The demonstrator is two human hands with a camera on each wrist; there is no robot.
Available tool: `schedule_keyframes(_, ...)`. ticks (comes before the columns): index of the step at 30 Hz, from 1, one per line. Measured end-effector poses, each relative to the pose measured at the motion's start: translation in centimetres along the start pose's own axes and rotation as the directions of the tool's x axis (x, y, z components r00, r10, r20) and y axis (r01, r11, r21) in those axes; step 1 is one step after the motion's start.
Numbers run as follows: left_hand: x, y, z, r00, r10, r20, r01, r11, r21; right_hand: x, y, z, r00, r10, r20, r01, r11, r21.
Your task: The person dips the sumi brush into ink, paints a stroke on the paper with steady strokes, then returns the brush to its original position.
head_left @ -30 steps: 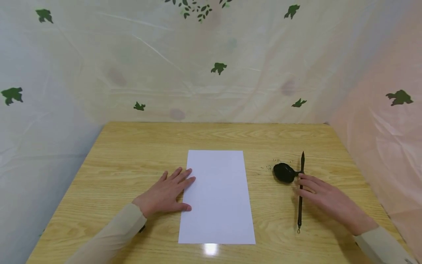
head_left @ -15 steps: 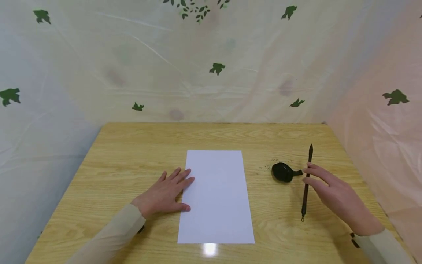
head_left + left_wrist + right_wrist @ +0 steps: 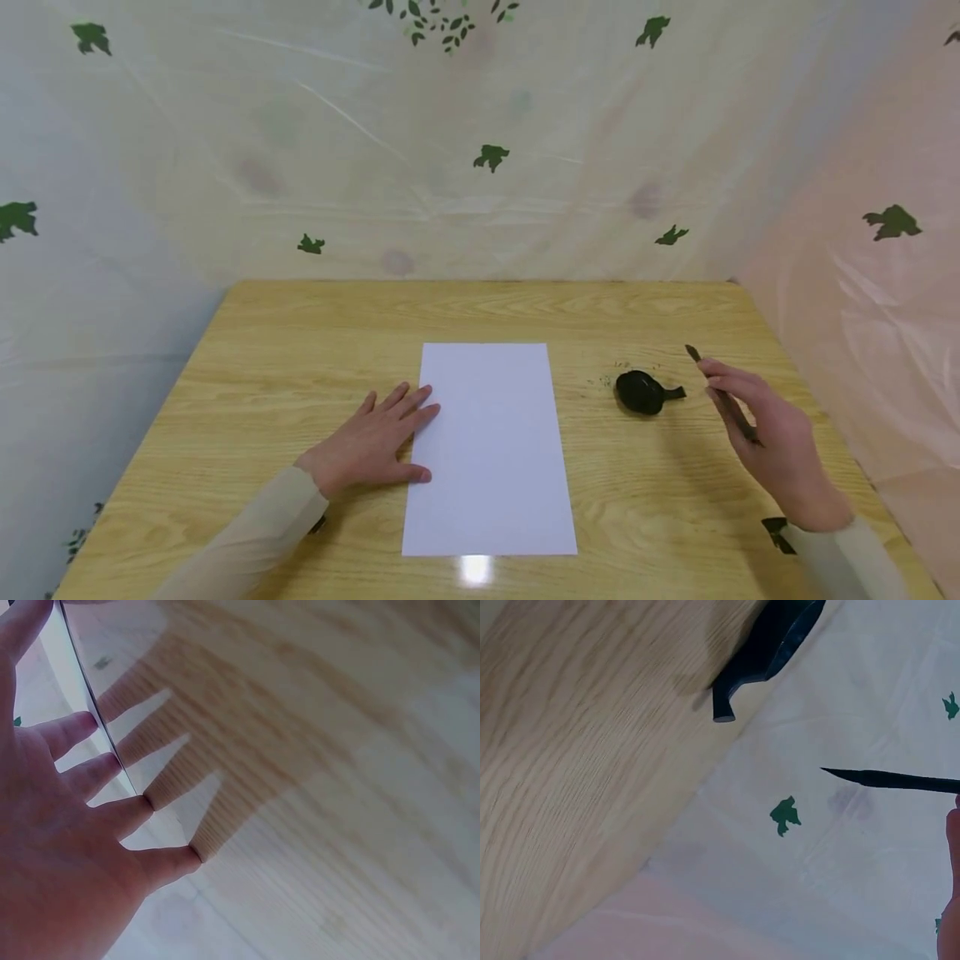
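Note:
A white sheet of paper (image 3: 491, 450) lies on the wooden table. On its left edge rests my left hand (image 3: 371, 442), fingers spread and fairly straight; the left wrist view shows this hand (image 3: 67, 825) from the palm side. Above the table at the right, my right hand (image 3: 783, 454) pinches a dark writing brush (image 3: 731, 408) between thumb and fingers. The brush leans with its pointed tip up and to the left. To its left sits a black spoon-shaped dish (image 3: 640, 392) with a short handle. The right wrist view shows the brush's tip end (image 3: 892, 780) apart from that dish.
Small dark specks (image 3: 603, 379) mark the table just left of the dish. Pale cloth walls (image 3: 360, 167) with green bird shapes stand behind the table and along both sides. A light reflection (image 3: 476, 570) shines below the paper.
My right hand has lifted the brush off the dish's handle and tilted it, tip leftward, its rear end toward the palm. My left hand keeps its place on the paper.

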State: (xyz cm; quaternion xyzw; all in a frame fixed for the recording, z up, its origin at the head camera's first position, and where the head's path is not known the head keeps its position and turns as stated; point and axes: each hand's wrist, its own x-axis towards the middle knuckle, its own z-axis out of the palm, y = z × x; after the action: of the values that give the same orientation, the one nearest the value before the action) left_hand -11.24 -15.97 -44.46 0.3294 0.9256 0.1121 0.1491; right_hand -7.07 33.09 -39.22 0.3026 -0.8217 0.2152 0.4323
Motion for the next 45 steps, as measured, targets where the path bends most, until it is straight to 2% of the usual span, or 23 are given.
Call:
schedule_keyframes(4,0.0,0.0,0.0,1.0,-0.001,-0.003,0.001,1.0,-0.002,0.8,-0.5,0.9,0.988,0.075,-0.136,-0.052,0.985,0.162)
schedule_keyframes(6,0.0,0.0,0.0,1.0,0.0,-0.003,0.0,1.0,0.0,0.9,-0.7,1.1,0.977,0.125,-0.172,-0.094,0.98,0.177)
schedule_keyframes(11,0.0,-0.1,0.2,1.0,0.011,-0.007,-0.011,1.0,0.008,0.7,-0.8,1.5,0.947,0.25,-0.2,-0.21,0.957,0.198)
schedule_keyframes(15,0.0,-0.2,0.2,1.0,0.015,-0.011,-0.015,1.0,0.008,0.5,0.0,1.9,0.934,0.302,-0.192,-0.231,0.919,0.32)
schedule_keyframes(17,0.0,-0.2,0.3,1.0,0.015,-0.011,-0.015,1.0,0.006,0.1,0.6,2.1,0.923,0.339,-0.179,-0.248,0.884,0.396)
schedule_keyframes(20,0.0,-0.2,0.3,1.0,0.011,-0.009,-0.011,1.0,0.003,-0.8,1.6,2.6,0.9,0.407,-0.157,-0.266,0.798,0.541)
schedule_keyframes(24,0.0,-0.2,0.4,1.0,0.009,-0.007,-0.009,1.0,0.001,-1.4,2.4,3.0,0.872,0.472,-0.13,-0.281,0.7,0.656)
schedule_keyframes(25,0.0,-0.2,0.4,1.0,0.008,-0.007,-0.008,1.0,0.0,-1.3,2.5,3.0,0.867,0.482,-0.123,-0.29,0.691,0.662)
schedule_keyframes(30,0.0,-0.2,0.5,1.0,0.01,-0.011,-0.01,1.0,0.002,-1.1,2.7,3.4,0.841,0.533,-0.098,-0.368,0.694,0.619)
schedule_keyframes(32,0.0,-0.2,0.4,1.0,0.009,-0.011,-0.009,1.0,0.007,-1.0,2.7,3.7,0.829,0.553,-0.079,-0.393,0.678,0.621)
schedule_keyframes(36,-0.1,-0.2,0.4,1.0,0.002,-0.004,-0.002,1.0,0.009,-0.9,2.5,4.4,0.803,0.594,-0.033,-0.437,0.626,0.646)
schedule_keyframes(39,-0.1,-0.1,0.3,1.0,0.003,-0.004,-0.003,1.0,0.002,-0.9,2.4,4.7,0.785,0.62,-0.011,-0.499,0.641,0.583)
schedule_keyframes(42,-0.1,-0.1,0.2,1.0,0.009,-0.012,-0.009,1.0,-0.005,-0.9,2.4,4.9,0.768,0.641,0.009,-0.565,0.669,0.483)
schedule_keyframes(45,-0.1,-0.1,0.2,1.0,0.014,-0.018,-0.014,1.0,-0.006,-0.9,2.6,5.1,0.748,0.663,0.034,-0.609,0.663,0.436)
